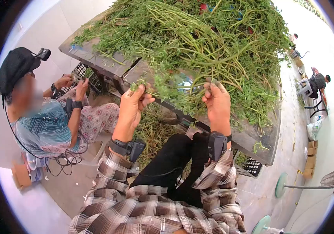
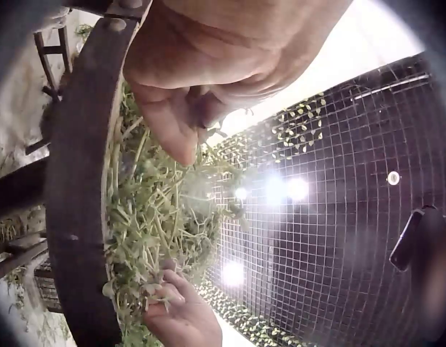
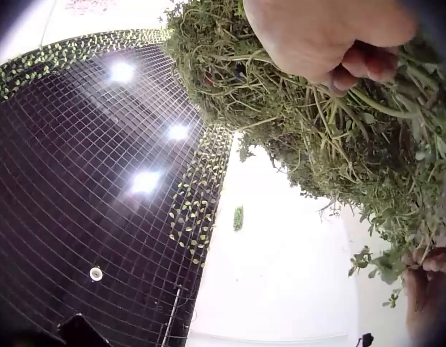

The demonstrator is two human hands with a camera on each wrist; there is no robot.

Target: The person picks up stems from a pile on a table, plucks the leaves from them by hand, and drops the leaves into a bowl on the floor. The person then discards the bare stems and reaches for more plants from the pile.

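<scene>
“Greens (image 1: pixel 198 43) heap across the worktop (image 1: pixel 250 136), trailing over its front; how near its edge are we?”

“Close. We sit with our black-trousered knees (image 1: pixel 182 144) just by the near edge, and both our hands are raised in front of it.”

“What do we have in them?”

“Our left hand (image 1: pixel 130 115) pinches a leafy sprig (image 1: pixel 136 84) between thumb and fingers. Our right hand (image 1: pixel 218 107) has thumb and fingers closed on a stem (image 1: pixel 213 75) at the front of the heap. Leafy stems spread between the two hands; whether one stem reaches both, we cannot tell.”

“How much room do we have around our arms?”

“Between our forearms a gap opens down past the edge, where more stalks (image 1: pixel 149 130) show below the worktop. To our left, a seated person (image 1: pixel 42 124) works at the worktop's side, near our left forearm but apart from it. To our right, the edge runs on past our right wrist to the corner, where a loose sprig lies on the surface and a black crate (image 1: pixel 253 167) juts out beneath.”

“And beyond that corner?”

“We see pale floor (image 1: pixel 262 187) and a round green base (image 1: pixel 281 185) with a pole, well apart from our right hand.”
</scene>
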